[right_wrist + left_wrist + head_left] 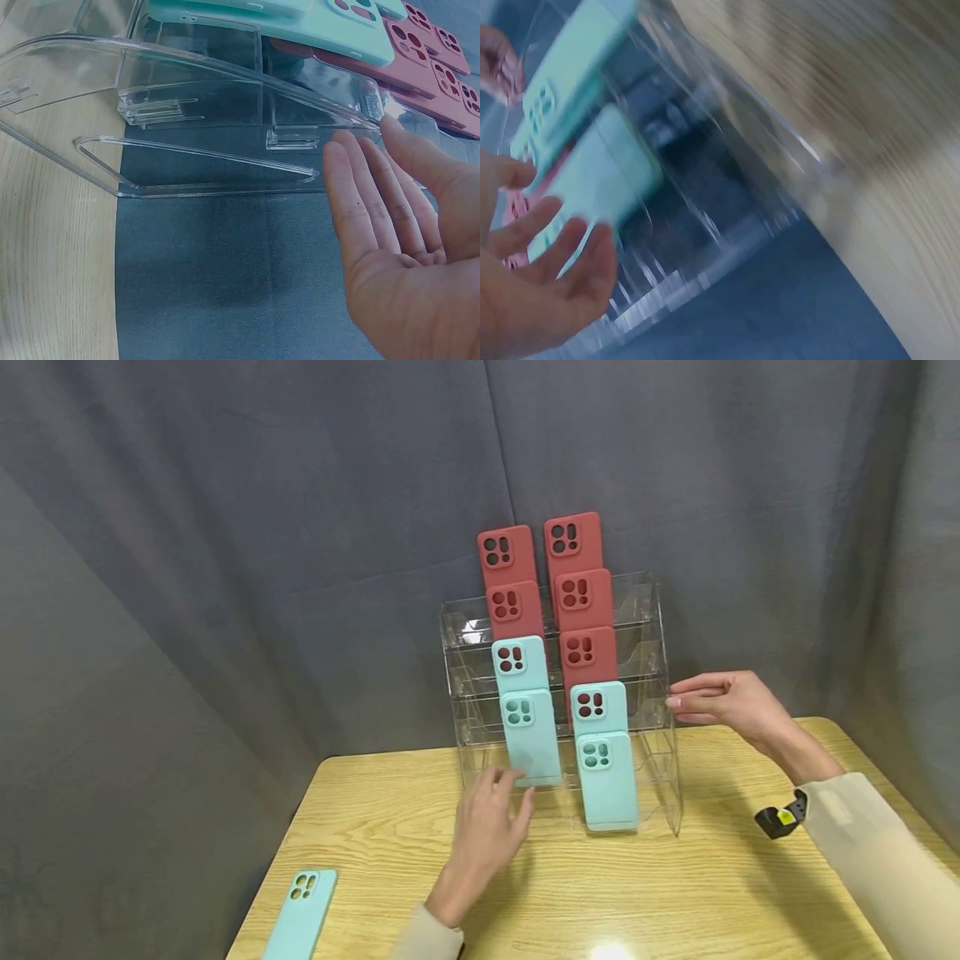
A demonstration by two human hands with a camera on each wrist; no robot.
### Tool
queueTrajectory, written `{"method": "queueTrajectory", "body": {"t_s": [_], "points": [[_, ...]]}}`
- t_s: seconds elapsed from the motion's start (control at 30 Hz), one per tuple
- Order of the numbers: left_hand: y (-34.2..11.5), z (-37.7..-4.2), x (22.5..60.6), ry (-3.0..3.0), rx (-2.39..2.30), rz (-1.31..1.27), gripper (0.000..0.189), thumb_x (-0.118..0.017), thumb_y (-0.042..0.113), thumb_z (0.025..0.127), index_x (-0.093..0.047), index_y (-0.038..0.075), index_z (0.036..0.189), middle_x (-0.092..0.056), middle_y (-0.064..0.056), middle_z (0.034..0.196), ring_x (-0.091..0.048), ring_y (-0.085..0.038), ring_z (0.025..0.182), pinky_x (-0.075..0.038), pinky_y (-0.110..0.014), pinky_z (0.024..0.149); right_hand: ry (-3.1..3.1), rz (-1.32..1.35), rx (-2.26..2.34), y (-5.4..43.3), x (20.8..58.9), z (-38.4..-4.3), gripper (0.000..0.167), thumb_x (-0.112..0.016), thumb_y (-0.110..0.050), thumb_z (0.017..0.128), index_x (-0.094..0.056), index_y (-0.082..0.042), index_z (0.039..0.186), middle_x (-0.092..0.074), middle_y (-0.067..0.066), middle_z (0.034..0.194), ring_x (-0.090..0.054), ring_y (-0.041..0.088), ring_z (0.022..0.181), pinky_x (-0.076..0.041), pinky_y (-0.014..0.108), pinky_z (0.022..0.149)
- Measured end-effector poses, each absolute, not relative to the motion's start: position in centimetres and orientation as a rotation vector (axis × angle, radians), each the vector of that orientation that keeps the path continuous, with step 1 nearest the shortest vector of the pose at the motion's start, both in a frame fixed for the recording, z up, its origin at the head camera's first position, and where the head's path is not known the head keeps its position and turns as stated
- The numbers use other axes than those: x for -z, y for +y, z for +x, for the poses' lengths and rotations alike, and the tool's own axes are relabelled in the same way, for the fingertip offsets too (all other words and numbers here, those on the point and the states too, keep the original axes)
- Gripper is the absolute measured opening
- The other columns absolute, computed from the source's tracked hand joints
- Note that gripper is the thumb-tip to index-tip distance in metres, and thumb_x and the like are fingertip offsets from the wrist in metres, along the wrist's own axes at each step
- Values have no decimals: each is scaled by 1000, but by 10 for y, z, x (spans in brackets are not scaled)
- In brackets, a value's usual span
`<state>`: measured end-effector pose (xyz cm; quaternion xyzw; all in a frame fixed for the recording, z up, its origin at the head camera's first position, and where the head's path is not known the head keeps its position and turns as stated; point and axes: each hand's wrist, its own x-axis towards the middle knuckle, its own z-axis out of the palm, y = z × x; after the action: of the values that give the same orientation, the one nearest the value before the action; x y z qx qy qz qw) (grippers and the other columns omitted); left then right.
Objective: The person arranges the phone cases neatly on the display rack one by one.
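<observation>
A clear tiered acrylic rack (648,693) stands on the table and holds two columns of phone cases. Coral-red phone cases (587,652) fill the upper tiers. Light turquoise phone cases (609,789) sit in the lower ones. My left hand (483,822), fingers spread and loosely bent, is at the bottom of the left column, by the lowest turquoise case (534,747); I see nothing held in it. On the other side, the fingertips of my right hand (731,702) are at the rack's right edge. Its fingers (367,202) are nearly straight, the thumb close to the clear panel.
Another turquoise phone case (300,914) lies flat at the front left of the wooden table (390,810). Grey curtains (337,527) hang behind and at both sides. A black strap with a small device (780,820) is on my right wrist.
</observation>
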<state>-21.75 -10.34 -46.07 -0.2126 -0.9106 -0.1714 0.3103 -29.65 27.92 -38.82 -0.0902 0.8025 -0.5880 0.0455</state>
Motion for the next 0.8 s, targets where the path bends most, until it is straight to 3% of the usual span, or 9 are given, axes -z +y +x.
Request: {"method": "queueTrajectory", "body": {"t_s": [0.1, 0.37, 0.63, 0.8], "points": [[-145, -203, 459, -2542, 468, -578, 22, -72, 24, 100, -76, 10, 116, -75, -8, 105, -72, -21, 92, -64, -35, 75, 2435, -299, 1813, 275, 388, -297, 62, -79, -30, 97, -59, 8, 141, -80, -18, 105, -79, 7, 100, -66, 23, 90], [-239, -172, 473, -2821, 440, -528, 21, -76, 23, 98, -76, 14, 116, -76, -4, 109, -73, -21, 95, -62, -29, 70, 2431, -293, 1820, 272, 387, -297, 62, -79, -30, 96, -59, 9, 141, -80, -18, 103, -79, 10, 101, -66, 26, 91], [-314, -161, 479, -2955, 459, -239, 41, -80, 27, 95, -71, 13, 132, -74, -11, 124, -71, -32, 113, -65, -50, 88, 2441, -273, 1796, 277, 389, -297, 64, -80, -33, 96, -59, 6, 142, -80, -18, 107, -79, 8, 102, -65, 25, 92], [-349, -160, 485, -3034, 381, -203, 52, -82, 28, 92, -66, 9, 138, -67, -20, 137, -64, -46, 125, -57, -67, 102, 2445, -273, 1802, 279, 390, -297, 63, -79, -31, 97, -58, 7, 142, -79, -19, 105, -78, 5, 99, -66, 27, 93]]}}
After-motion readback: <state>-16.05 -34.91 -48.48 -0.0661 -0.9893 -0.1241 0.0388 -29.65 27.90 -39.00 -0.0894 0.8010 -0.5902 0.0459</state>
